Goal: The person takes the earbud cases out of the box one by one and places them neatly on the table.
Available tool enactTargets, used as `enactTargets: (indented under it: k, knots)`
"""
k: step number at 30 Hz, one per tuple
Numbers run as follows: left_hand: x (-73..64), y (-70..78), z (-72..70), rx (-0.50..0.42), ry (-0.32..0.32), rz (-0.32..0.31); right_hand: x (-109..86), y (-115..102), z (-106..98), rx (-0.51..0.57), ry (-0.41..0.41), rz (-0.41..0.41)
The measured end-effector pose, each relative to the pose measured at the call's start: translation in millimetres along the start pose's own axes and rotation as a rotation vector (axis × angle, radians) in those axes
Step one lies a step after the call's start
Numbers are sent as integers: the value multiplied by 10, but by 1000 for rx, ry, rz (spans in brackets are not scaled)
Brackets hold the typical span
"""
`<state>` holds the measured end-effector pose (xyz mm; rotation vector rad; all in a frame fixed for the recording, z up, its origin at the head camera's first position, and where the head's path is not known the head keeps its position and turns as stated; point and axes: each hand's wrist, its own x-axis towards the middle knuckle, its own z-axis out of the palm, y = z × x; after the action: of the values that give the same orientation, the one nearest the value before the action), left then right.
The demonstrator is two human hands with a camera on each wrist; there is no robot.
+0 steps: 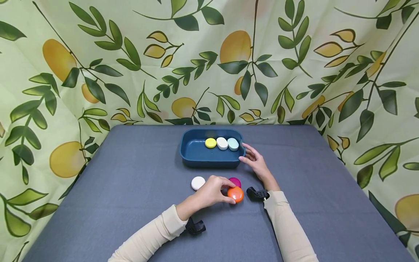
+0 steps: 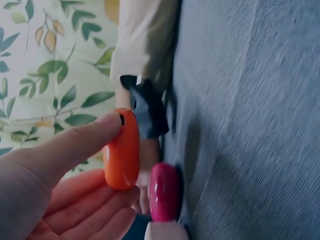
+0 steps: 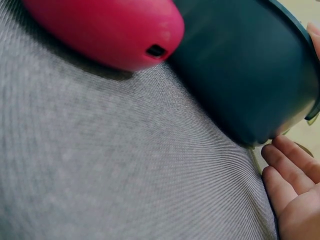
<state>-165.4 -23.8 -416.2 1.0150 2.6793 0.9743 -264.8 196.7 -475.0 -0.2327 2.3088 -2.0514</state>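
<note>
An orange rounded puck (image 1: 235,194) with a glossy face is pinched between the thumb and fingers of my left hand (image 1: 211,191). The left wrist view shows a small dark slot in the rim of that orange puck (image 2: 122,155), beside the thumb. Just behind it on the cloth lies a magenta puck (image 1: 235,182), partly hidden. My right hand (image 1: 256,165) touches the right end of a dark blue bin (image 1: 211,164), its fingers fairly straight in the right wrist view. Inside the bin sit a yellow puck (image 1: 210,143), a white one and a light blue puck (image 1: 233,144).
Another white puck (image 1: 197,183) lies on the grey tablecloth (image 1: 144,182), partly behind my left hand. Each wrist wears a black camera mount (image 1: 256,193). A leaf-patterned curtain (image 1: 203,72) rises behind the table and along its sides.
</note>
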Motion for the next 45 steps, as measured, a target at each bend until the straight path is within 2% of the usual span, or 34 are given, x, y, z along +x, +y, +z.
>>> enactTargets:
  k: [5, 10, 15, 19, 32, 41, 45]
  knots:
    - [-37, 8, 121, 91, -9, 7, 5, -1, 11, -19, 2, -16]
    - [-55, -10, 203, 127, -22, 25, 12, 4, 23, -21, 8, -25]
    - [-60, -35, 242, 135, -2, 57, 14, 0, 24, -12, 3, -25]
    - [-66, -43, 251, 144, 13, 69, 12, -6, 21, -9, -3, -26]
    - [-101, 14, 246, 221, -2, 52, -13, -9, 7, -40, 14, 8]
    - [-105, 10, 242, 258, 23, 93, -12, 4, 10, 8, 2, -36]
    - [-104, 19, 221, 244, 17, 89, -16, 0, 9, 10, -1, -38]
